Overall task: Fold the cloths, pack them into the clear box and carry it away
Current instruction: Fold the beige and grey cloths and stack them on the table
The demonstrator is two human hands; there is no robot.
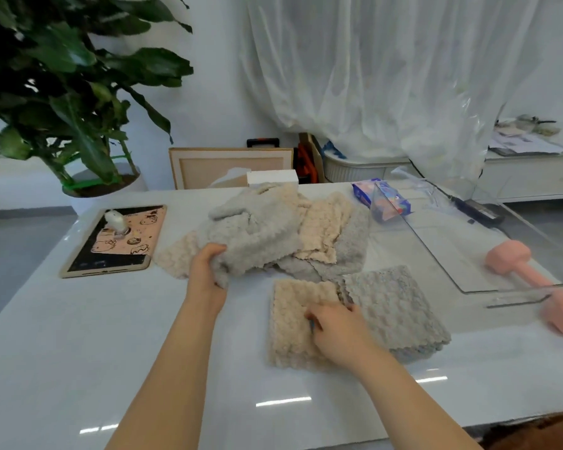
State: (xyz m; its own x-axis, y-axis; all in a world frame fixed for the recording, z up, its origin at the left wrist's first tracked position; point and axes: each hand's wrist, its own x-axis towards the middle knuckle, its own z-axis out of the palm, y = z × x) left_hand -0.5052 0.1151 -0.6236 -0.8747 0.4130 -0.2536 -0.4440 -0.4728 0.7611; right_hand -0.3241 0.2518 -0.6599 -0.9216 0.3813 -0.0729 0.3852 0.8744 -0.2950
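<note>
Centrally, cloths (257, 235) strew the white table (78, 352), curtain (387, 76) and plant (62, 76) behind.

- The counter (78, 352) is glossy white with pale streaks of reflected light.
- On the heap, the loose grey cloth (257, 228) is plain light grey, and the loose beige cloth (325, 228) is pale cream.
- The folded beige cloth (293, 319) is sandy, with a bubbly raised pattern.
- The folded grey cloth (394, 306) has the same pattern in bluish grey.
- The clear box (436, 241) is colourless.
- The dumbbell (517, 264) is soft pink.
- The tablet (117, 241) shows pink and black with cartoon drawings, inside a beige frame.
- The packet (381, 199) is blue with orange-pink print.
- The plant (62, 76) is dark green.
- The curtain (371, 60) is sheer white.
</note>
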